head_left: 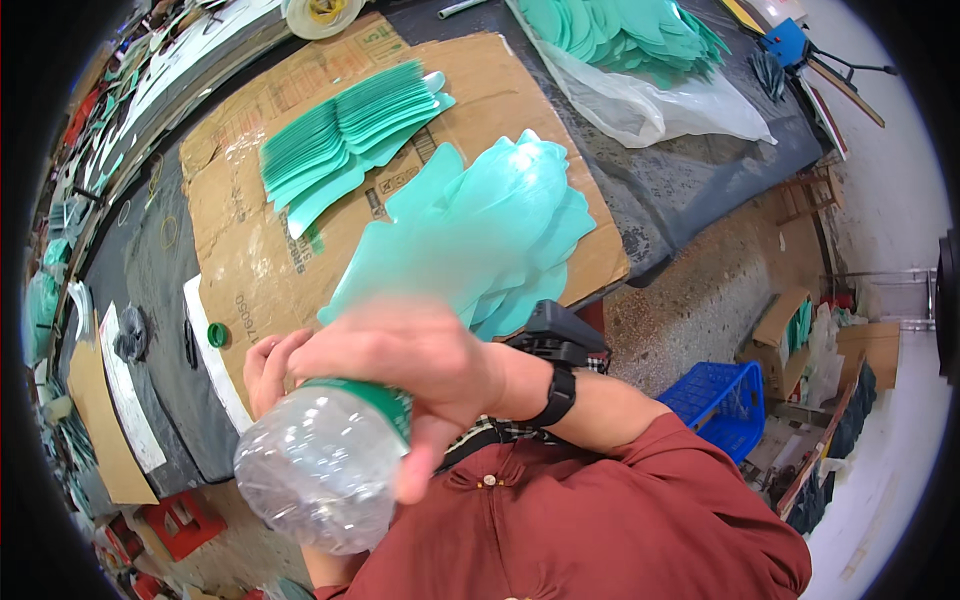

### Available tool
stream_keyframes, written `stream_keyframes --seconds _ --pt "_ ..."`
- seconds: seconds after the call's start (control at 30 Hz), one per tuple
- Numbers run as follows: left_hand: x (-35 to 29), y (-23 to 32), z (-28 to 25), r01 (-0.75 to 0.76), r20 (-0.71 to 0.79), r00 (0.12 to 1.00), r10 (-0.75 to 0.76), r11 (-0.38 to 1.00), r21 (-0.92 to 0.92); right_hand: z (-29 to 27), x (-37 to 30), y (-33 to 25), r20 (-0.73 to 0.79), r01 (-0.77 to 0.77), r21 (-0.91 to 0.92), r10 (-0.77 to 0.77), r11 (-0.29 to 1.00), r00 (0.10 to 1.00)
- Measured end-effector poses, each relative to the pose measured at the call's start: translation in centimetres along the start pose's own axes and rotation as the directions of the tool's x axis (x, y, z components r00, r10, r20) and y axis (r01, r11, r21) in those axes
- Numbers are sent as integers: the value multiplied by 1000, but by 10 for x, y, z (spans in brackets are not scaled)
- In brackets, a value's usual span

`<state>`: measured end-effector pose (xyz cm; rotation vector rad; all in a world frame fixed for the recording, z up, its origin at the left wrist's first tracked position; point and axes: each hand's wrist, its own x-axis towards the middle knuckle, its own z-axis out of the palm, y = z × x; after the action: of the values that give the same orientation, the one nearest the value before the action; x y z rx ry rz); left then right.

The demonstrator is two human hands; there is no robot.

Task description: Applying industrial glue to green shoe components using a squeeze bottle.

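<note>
My right hand (400,350) grips a clear plastic bottle (315,470) with a green label, lifted close to the camera above the table's near edge. The bottle is tilted, its rounded base toward me and its neck out of sight. Curled fingers show past the bottle's far left side; I cannot tell which hand they belong to. A piece of my left forearm (332,568) shows below the bottle, which hides most of my left hand. Beyond my right hand lies a loose pile of glossy green sheets (530,200). A small green bottle cap (217,334) rests on the left.
A neat fanned stack of green pieces (350,130) lies on the cardboard sheet (225,230). More green pieces (610,30) sit on a white plastic bag (650,110) at the far right. A blue crate (720,405) and a red stool (185,525) stand on the floor.
</note>
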<state>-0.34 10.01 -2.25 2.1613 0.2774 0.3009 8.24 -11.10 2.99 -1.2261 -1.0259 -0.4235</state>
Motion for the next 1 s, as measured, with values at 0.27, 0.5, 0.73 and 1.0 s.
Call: stream_keyframes --seconds 0.27,0.5,0.73,1.0 --pt "27 20 -29 -222 1 973 231 931 290 -47 4 19 -142 -103 19 104 995 984" --pt "73 54 4 -203 -69 968 239 919 337 -180 -20 48 -678 -456 -204 211 866 704" --pt "132 53 30 -240 -170 921 350 855 460 -212 -42 46 -830 -483 -246 74 840 552" --pt "140 52 61 -269 -12 954 299 876 400 -204 -63 30 -788 -321 150 309 935 533"
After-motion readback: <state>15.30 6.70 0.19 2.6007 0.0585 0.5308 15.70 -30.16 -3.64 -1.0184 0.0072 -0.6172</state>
